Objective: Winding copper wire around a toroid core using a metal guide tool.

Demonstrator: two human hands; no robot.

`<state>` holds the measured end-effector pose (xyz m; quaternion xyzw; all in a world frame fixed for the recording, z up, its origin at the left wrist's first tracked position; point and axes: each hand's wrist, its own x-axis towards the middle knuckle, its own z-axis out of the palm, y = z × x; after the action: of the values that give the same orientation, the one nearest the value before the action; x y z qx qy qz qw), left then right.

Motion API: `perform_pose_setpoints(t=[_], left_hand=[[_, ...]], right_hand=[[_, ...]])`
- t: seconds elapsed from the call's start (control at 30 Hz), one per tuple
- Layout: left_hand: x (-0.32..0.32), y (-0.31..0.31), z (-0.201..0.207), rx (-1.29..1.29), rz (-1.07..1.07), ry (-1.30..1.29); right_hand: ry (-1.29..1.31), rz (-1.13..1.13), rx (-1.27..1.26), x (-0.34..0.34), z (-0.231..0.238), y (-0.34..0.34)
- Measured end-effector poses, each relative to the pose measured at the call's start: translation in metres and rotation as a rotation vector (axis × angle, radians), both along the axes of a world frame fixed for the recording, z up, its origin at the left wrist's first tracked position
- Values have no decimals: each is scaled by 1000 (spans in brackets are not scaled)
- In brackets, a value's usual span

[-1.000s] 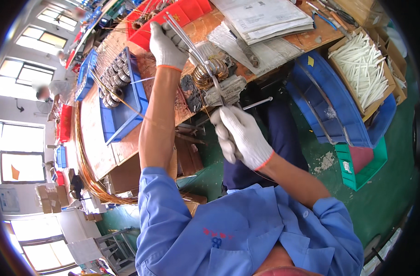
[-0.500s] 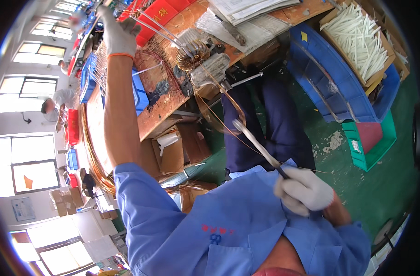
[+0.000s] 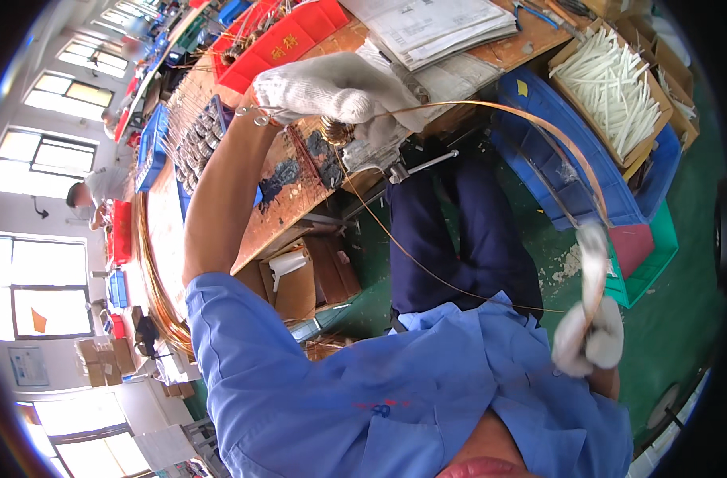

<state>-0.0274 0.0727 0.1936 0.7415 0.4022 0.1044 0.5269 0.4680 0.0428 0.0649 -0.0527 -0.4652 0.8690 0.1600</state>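
Up at the bench (image 3: pixel 299 215), the gloved left hand (image 3: pixel 331 89) was closed over a small coil (image 3: pixel 337 129), pinning copper wire (image 3: pixel 538 127) there. That wire arced out over the blue bin (image 3: pixel 570 151) and down to the gloved right hand (image 3: pixel 590 338), which was clenched around it beside the chest.

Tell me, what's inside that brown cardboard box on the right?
The cardboard box holds a loose heap of thin white tubes, lying mostly one way. Whatever sits beneath them, and the box's floor, is covered. A blue bin stands beside it.
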Motion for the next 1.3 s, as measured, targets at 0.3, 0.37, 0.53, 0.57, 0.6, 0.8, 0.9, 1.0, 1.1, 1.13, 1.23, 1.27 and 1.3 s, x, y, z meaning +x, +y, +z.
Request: perform_pose_setpoints(t=[0.3, 0.37, 0.53, 0.57, 0.6, 0.8, 0.9, 1.0, 1.1, 1.13, 1.23, 1.27, 1.3], left_hand=[[-33, -35, -6, 108, 407, -771], [-37, -39, -9, 77, 521, -880], [-27, -37, -7, -36, 569, -971], [-21, -39, -7, -50, 634, -966], [-17, -46, -3, -55, 639, -964], [-11, -54, 7, -104, 693, -633], [-25, -48, 11, -206, 696, -693], [-34, -41, 11, -300, 688, -789], [-36, -33, 14, -220, 763, -815], [-35, -30, 14, -231, 766, -806], [-36, -21, 14, -248, 803, -795], [-38, -20, 14, -259, 776, -811], [-38, -19, 14, -267, 750, -827]], right_hand=[[-440, -110, -263, -108, 0, 16], [-466, -25, -209, -120, -11, 13], [-478, 105, -72, -133, -18, 4], [-491, 111, -79, -133, -20, 3], [-490, 114, -85, -133, -21, 3], [-504, 125, -110, -129, -33, 6], [-490, 82, -120, -126, -39, 6], [-483, 54, -174, -119, -46, 9], [-480, 72, -197, -117, -54, 11], [-475, 72, -210, -118, -57, 11], [-442, 110, -214, -121, -65, 9], [-433, 126, -218, -124, -65, 8], [-424, 144, -219, -126, -65, 8]])
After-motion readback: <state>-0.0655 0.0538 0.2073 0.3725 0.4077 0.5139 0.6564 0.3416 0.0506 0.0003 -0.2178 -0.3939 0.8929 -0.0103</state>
